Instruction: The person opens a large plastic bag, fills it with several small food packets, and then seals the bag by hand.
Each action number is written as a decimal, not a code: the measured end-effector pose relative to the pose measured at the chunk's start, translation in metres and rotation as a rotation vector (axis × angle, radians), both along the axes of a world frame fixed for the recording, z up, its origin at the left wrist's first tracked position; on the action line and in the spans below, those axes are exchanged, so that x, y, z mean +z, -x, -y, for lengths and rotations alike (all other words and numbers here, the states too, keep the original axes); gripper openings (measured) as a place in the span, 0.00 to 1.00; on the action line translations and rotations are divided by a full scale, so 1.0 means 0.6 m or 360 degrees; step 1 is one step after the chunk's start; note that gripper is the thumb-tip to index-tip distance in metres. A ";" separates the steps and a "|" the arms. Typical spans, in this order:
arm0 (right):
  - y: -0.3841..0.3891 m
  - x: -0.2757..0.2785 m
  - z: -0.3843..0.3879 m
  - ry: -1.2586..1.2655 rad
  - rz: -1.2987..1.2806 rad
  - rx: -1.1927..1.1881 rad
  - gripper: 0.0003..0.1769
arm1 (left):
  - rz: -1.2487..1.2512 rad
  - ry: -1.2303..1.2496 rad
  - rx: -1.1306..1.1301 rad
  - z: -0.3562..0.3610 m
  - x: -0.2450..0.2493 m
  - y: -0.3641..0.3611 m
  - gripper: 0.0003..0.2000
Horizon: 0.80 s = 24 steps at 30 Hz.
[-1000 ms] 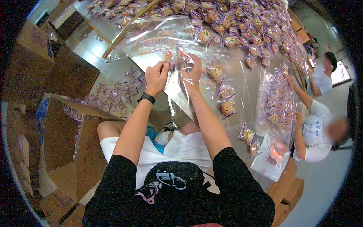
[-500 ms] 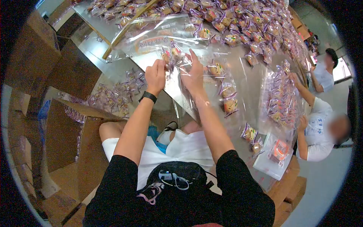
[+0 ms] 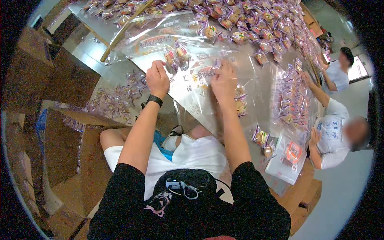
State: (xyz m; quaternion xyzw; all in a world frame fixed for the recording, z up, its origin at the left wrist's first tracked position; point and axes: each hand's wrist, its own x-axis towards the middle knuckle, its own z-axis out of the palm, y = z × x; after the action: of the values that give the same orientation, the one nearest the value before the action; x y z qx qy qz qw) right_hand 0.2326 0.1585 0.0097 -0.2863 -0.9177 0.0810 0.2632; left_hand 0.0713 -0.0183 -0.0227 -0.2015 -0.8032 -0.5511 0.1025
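While the desk (image 3: 262, 90) stretched out beneath and beyond both hands, a great heap of wrapped packets (image 3: 256, 24) covered its far side, past the right grip (image 3: 223, 72). Well off to the left of the left grip (image 3: 160, 72), nearer the body, stood a large cardboard box (image 3: 94, 160). A co-worker (image 3: 336, 132) in a white shirt was at work far to the right of the right grip, one arm reaching toward a clear bag (image 3: 294, 98) filled with rows of the same packets. Clear printed film (image 3: 202, 76) lay between the two grips and past them. To the right of the right grip and nearer the body, I could see flat clear bags (image 3: 285, 160) with an orange label.

The left grip had its fingers curled together, just beside a pair of packets (image 3: 171, 59) that lay side by side beyond it; I couldn't tell whether it pinched a wrapper edge. The right grip was bent down over a bit of purple wrapper (image 3: 217, 64), and its own knuckles hid whether it had closed on anything. Half a second earlier it had been right beside that pair; now it had swung away to the right, so the pair seemed to have been let go on that side, and the reach had passed to the loose packets (image 3: 241, 106) just beside its wrist.
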 end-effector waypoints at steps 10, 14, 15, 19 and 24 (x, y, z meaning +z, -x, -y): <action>0.119 -0.032 0.019 0.1004 -0.1070 0.0038 0.32 | -0.0131 0.0099 0.0009 0.001 0.010 -0.003 0.16; 0.132 -0.041 0.023 0.1238 -0.1237 0.0208 0.28 | -0.0139 0.0142 0.0009 0.003 0.022 -0.009 0.16; 0.128 -0.042 0.032 0.1275 -0.1329 0.0361 0.28 | -0.0167 0.0119 0.0044 0.001 0.020 -0.010 0.16; 0.123 -0.046 0.049 0.1309 -0.1323 0.0453 0.31 | -0.0153 0.0140 0.0063 0.000 0.010 -0.003 0.16; 0.110 -0.030 0.052 0.1394 -0.1108 0.0199 0.29 | -0.0196 0.0112 0.0039 0.002 0.019 -0.009 0.15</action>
State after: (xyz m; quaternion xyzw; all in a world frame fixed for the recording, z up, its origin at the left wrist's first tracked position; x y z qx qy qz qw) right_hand 0.1668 0.1274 -0.0085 -0.2704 -0.6725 0.5596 0.4019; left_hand 0.0765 -0.0193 -0.0112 -0.2287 -0.8166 -0.5079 0.1513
